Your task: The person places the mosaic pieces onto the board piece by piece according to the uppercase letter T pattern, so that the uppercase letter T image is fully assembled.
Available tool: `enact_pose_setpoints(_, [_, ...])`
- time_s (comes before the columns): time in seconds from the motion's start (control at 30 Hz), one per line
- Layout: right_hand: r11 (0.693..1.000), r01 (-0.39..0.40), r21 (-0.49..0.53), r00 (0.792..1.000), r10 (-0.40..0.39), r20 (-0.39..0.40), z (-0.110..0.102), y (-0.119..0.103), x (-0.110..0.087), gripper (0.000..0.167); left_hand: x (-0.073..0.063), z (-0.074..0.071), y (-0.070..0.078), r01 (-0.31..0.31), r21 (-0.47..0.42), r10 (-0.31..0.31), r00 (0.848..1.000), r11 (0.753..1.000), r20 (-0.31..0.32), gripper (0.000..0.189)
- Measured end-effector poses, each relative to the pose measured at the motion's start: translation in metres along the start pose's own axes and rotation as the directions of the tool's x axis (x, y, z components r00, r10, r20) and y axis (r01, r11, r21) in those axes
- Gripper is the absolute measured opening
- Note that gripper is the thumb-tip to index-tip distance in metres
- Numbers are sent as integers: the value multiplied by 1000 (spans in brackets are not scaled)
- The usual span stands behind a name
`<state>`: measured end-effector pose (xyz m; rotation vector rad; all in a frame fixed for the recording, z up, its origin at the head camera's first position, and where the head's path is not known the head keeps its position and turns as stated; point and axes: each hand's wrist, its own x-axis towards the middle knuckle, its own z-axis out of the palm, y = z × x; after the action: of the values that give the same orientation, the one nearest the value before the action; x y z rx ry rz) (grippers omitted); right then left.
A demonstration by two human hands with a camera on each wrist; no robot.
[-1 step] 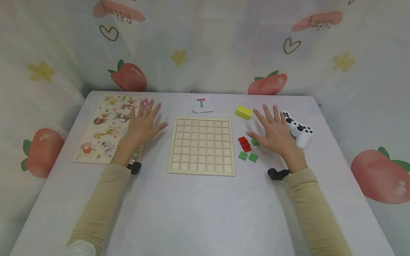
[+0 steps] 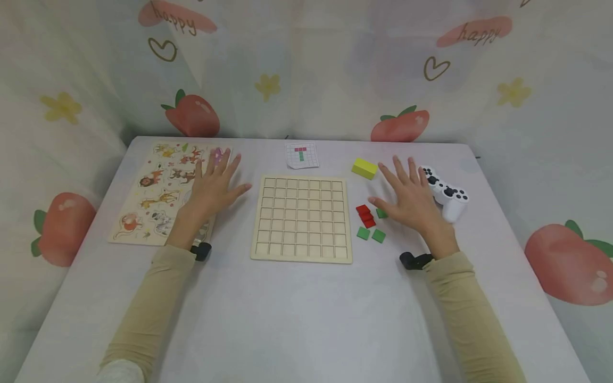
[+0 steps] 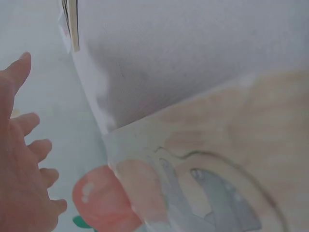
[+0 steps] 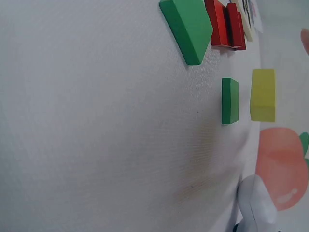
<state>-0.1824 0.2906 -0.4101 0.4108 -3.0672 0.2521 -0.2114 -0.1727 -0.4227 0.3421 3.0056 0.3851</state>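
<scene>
My left hand [image 2: 210,191] is spread over the right side of an animal puzzle board [image 2: 139,205], holding nothing. Its fingers also show at the left of the left wrist view. To the right, my right hand [image 2: 409,199] has its fingers spread between the coloured pieces and a white game controller [image 2: 450,194]. Under its thumb lies a green tile [image 2: 381,213], partly covered. Red tiles [image 2: 366,216] lie overlapping just left of it, with more green tiles [image 4: 188,31] nearer the front. A yellow block [image 2: 365,168] sits beyond the right thumb, close to the fingertips.
A wooden grid board [image 2: 301,218] with bare square cells lies between the hands. Behind it is a small paper card [image 2: 301,155] printed with a red and green T shape on a grid. A patterned curtain [image 2: 325,69] hangs along the table's back and sides.
</scene>
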Motion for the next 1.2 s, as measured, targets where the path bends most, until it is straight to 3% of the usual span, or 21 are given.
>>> enact_pose_setpoints(0.4, [999,24,22,999,-24,-29,2,2,-1,88,1,0,1,-32,2,32,999,999,13,89])
enact_pose_setpoints(0.53, [998,16,58,999,-14,-29,1,2,0,82,1,2,2,-56,-29,58,996,998,66,91])
enact_pose_setpoints(0.63, [989,-18,145,1000,17,6,0,1,0,75,3,3,5,-94,-101,109,981,990,157,98])
enact_pose_setpoints(0.8, [943,-82,322,993,48,112,3,0,3,66,6,8,10,-115,-218,176,942,969,286,111])
enact_pose_setpoints(1.03, [905,-123,408,983,56,172,9,1,7,56,6,13,13,-87,-248,176,914,965,365,119])
enact_pose_setpoints(1.2, [886,-95,454,982,9,187,14,6,8,45,7,16,14,-122,-201,193,901,972,388,121])
